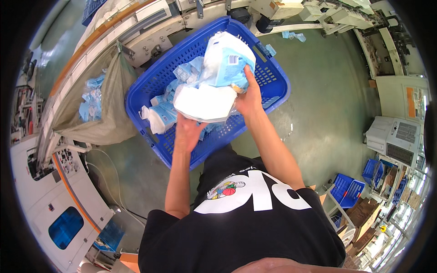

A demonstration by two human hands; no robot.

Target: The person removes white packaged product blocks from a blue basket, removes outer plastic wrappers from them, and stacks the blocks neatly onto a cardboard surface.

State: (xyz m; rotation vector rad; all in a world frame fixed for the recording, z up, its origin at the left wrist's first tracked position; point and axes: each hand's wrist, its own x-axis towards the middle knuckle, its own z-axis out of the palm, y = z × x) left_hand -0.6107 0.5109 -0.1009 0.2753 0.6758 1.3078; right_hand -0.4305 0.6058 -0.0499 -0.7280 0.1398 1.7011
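Note:
Above a blue perforated plastic basket (pixel 276 78), both hands hold a plastic-wrapped package of white folded material (pixel 206 102) with blue printed film. My left hand (pixel 187 131) supports its near left underside. My right hand (pixel 251 94) grips its right side, the thumb on the blue film. Behind it, a larger bulging part (pixel 225 58) shows white stuff and a barcode patch; whether it is the same package I cannot tell. In the basket lie a smaller blue-and-white wrapped pack (pixel 163 116) and crumpled blue film wrappers (pixel 189 70). The packages hide some fingers.
A grey-green cloth sack (pixel 112 116) with crumpled blue wrappers hangs from the machine frame at the left. White machinery (pixel 150 51) borders the basket's far side. Scraps of film (pixel 294 36) lie on the floor. Cables (pixel 114 174) run at the lower left; blue crates (pixel 346 189) stand at the right.

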